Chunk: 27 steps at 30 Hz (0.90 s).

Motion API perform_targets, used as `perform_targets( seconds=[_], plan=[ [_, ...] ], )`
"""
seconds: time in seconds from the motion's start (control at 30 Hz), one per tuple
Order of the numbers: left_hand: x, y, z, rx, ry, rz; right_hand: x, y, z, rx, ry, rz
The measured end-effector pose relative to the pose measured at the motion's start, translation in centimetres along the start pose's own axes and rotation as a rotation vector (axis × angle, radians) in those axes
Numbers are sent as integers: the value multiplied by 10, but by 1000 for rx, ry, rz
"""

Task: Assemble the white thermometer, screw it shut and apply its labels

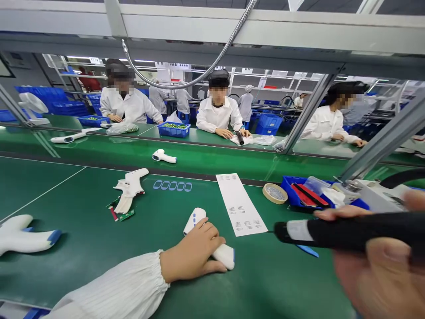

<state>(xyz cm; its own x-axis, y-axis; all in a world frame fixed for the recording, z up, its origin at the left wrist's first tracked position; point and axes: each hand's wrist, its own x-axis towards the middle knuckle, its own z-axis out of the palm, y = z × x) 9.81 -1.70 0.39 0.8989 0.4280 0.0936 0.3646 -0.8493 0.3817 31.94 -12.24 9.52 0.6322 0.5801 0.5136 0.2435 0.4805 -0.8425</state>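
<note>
My left hand (192, 252) is wrapped over a white infrared thermometer (195, 218) with blue marks, which lies on the green tabletop. Its palm and fingers hide the middle of the body. At the right edge, my right hand (381, 270), partly blurred, grips a black electric screwdriver (335, 232). The thin bit points left, near the corner of a white label sheet (244, 208). To the left are an opened thermometer housing (131, 188) with small circuit boards (126, 215) beside it, and another white thermometer (26, 235) at the edge.
Blue oval frames (172, 185) lie in a row. A round dish of small screws (275, 193) and a blue bin (299, 190) stand at the right. One thermometer (164, 156) sits on the green belt (199, 159). Metal posts (310, 110) rise beyond; co-workers sit across.
</note>
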Motion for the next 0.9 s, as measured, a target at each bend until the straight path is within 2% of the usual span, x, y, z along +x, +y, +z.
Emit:
perform_targets(
  seconds=[0.1,0.23,0.5,0.9],
  plan=[
    [0,-3,4,-16,39,13,-1,5,45,277,-130,129],
    [-1,-5,7,-4,61,27,-2,21,69,357,-322,143],
    [0,-7,12,8,80,41,-8,34,84,298,-408,199],
    [1,-7,11,0,77,40,-15,49,83,368,-500,259]
  ],
)
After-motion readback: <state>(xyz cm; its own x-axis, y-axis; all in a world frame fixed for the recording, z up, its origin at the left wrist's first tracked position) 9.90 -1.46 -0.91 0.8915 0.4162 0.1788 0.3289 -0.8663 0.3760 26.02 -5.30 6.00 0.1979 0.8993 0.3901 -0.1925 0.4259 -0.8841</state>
